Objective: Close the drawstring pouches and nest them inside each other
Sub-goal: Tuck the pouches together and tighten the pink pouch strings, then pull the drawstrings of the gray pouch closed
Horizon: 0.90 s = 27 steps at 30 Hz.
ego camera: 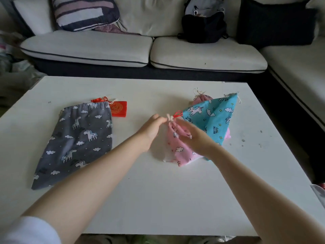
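Observation:
A pink unicorn pouch [179, 147] stands gathered at its mouth in the middle of the white table [158, 191]. My left hand [151, 129] pinches the white drawstring at the pouch's top. My right hand [195, 136] grips the other cord and the pouch's neck; a red cord loop [178, 114] sticks out at the top. A blue unicorn pouch [216, 117] lies just behind, over another pink pouch [202, 98]. A grey unicorn pouch [77, 140] lies flat at the left, partly covering a small red pouch [119, 108].
A light sofa [140, 48] runs behind the table and down the right side, with cushions and a dark backpack [204, 23] on it. The table's near edge lies below my forearms.

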### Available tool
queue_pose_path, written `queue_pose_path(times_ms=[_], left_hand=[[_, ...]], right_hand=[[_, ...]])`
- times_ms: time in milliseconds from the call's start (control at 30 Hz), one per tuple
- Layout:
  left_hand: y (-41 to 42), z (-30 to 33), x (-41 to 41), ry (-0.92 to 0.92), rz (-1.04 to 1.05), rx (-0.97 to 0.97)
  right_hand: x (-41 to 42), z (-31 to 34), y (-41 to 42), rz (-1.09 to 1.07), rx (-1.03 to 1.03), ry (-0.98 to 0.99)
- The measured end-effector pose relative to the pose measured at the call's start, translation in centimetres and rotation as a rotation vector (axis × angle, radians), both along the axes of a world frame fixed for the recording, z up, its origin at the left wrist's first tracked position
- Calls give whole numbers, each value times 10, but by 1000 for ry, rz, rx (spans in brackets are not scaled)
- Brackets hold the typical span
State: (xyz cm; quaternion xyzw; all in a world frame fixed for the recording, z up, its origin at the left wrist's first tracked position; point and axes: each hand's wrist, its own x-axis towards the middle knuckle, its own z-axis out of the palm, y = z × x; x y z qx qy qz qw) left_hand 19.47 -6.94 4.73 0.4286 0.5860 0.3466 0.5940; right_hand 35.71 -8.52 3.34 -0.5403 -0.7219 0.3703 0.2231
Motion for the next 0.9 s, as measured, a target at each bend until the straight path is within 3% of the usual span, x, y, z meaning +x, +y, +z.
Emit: queue_pose_path(times_ms=[133,267,367,500,600,667,767,900], left_hand=[[4,-29,-22,231,-35,-26],[10,-43,-41,311,-3,-21],[12,-46,-58,425,-47,31],[18,-66,-94,600,-31,54],[22,-80,-130,881,-15,91],[21,-93,-149,1040,30,-17],[6,-104,-160,1071,42,-230],[-4,-115,-154,1060,-166,-153]], right_hand=[[-4,-48,12,131,-63,-344],[-3,-74,25,153,-162,-626],[-1,-85,35,163,-156,-742],[-15,-79,47,66,-112,-743],[-36,-65,49,-42,10,-547],[-47,-56,50,-47,92,-461],[-62,-50,50,-5,194,-415],[-78,-50,49,38,204,-295]])
